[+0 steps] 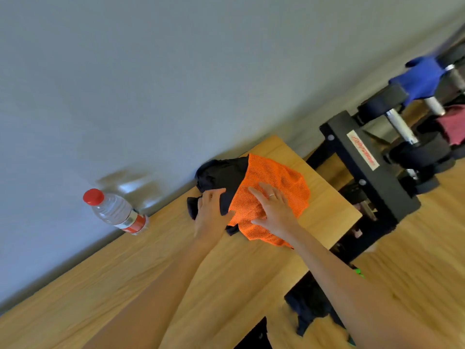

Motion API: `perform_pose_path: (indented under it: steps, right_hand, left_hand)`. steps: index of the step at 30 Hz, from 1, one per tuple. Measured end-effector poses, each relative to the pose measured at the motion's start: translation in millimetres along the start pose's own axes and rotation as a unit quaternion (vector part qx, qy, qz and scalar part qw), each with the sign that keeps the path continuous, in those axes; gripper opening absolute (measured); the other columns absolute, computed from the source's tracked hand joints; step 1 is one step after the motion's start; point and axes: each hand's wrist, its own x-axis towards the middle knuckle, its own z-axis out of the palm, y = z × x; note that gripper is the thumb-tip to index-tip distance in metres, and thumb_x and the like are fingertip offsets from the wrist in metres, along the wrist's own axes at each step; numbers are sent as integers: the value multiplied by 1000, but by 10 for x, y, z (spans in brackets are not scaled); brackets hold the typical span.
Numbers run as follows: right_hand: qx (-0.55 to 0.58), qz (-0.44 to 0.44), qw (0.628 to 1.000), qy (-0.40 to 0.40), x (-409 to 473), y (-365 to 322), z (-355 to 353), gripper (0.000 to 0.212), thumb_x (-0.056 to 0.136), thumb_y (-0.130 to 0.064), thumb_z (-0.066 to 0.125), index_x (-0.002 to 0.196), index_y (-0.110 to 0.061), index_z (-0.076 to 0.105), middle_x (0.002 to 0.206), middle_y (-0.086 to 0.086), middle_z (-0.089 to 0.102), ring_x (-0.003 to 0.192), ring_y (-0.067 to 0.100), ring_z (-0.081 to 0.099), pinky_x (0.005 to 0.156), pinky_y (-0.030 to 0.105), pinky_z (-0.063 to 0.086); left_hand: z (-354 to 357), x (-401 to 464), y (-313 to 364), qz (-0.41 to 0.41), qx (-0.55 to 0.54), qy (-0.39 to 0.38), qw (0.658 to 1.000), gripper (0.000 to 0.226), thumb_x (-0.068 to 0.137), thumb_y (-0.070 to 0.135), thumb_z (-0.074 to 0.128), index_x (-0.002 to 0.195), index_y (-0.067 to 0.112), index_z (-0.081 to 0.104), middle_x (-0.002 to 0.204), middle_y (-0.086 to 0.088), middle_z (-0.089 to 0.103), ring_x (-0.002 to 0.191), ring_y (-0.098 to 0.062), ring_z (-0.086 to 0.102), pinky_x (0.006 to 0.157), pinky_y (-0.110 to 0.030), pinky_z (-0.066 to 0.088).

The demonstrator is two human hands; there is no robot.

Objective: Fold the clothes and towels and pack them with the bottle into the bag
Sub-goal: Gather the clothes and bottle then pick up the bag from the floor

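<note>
An orange mesh garment [270,197] lies bunched over a dark garment [221,176] at the far right end of the desk [125,278], close to the wall. The right hand [273,210] lies flat on the orange mesh, fingers [259,195] straight and a little spread. The left hand [210,212] grips the dark cloth's near edge, fingers curled round it. Folding seems only begun: both pieces look rumpled, not squared. The bottle [114,210] stands unpacked to the left, well apart. Dark fabric [309,308] below the desk's near right edge may be the bag or more clothing; I cannot tell. A blue cloth [422,76] hangs on the dumbbell rack [362,157] further right.
</note>
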Motion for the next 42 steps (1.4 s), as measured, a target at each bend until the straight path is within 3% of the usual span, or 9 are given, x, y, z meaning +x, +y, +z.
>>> perform_pose_path:
  steps: [4,9,13,16,23,32,35,38,42]
  right_hand:
    - [194,49,978,55,-497,365,-125,75,83,-33,70,145,-19,31,149,9,32,138,28,26,106,44,34]
    - [322,163,924,127,-1282,914,-130,59,84,-24,69,136,-16,43,131,1,50,121,16,47,92,26,39]
    - [377,231,887,133,-1976,1583,159,52,85,-26,69,132,-21,46,117,-2,54,110,14,51,84,21,34]
    - [408,282,857,136,-2505,2134,491,51,85,-22,69,131,-20,46,115,2,55,106,15,51,82,21,35]
    - [434,363,811,147,-3364,3436,1861,49,80,-20,74,123,-19,52,107,2,55,105,18,53,84,26,39]
    - [428,426,774,189,-3406,5079,4588,58,74,-19,79,126,-15,53,115,5,57,115,18,52,85,19,34]
    - [368,459,780,213,-3301,5631,5429,77,64,-54,75,131,-25,50,126,11,54,121,27,48,99,39,38]
    - [290,529,765,227,-3186,6090,5988,82,68,-55,75,140,-37,39,152,6,27,142,32,17,109,58,20]
    - [317,582,713,232,-3043,6475,6469,87,71,-60,69,143,-50,22,159,0,-1,145,29,-9,109,63,0]
  left_hand:
    - [220,-108,489,50,-101,-86,990,51,80,26,72,126,17,52,124,3,50,114,-12,46,90,-28,40]
    - [809,-527,987,43,-174,-208,961,44,79,12,74,120,11,56,110,5,57,100,-12,53,77,-5,38]
    - [1584,-1006,1218,25,-173,-286,942,41,78,13,75,106,35,55,105,15,57,102,-8,53,87,-16,39]
    - [2286,-1384,1253,37,-147,-327,933,43,82,18,71,118,31,53,115,11,56,109,-4,52,94,-20,40]
    - [4090,-1822,701,19,-75,-428,900,57,84,15,69,134,20,41,128,1,45,116,-6,40,89,-13,31]
    - [6655,-1423,-1179,57,16,-403,913,73,77,22,76,139,22,36,128,5,35,130,-21,35,105,-31,34]
    - [7327,-1185,-1730,79,67,-366,925,92,75,31,77,148,23,21,145,-2,26,137,-23,25,108,-36,30]
    - [7803,-966,-2115,72,115,-314,940,108,72,44,77,151,29,4,152,-7,15,139,-29,18,109,-44,28]
    - [8227,-798,-2390,2,48,-312,949,113,66,49,79,149,40,3,156,-8,6,141,-31,18,109,-45,26]
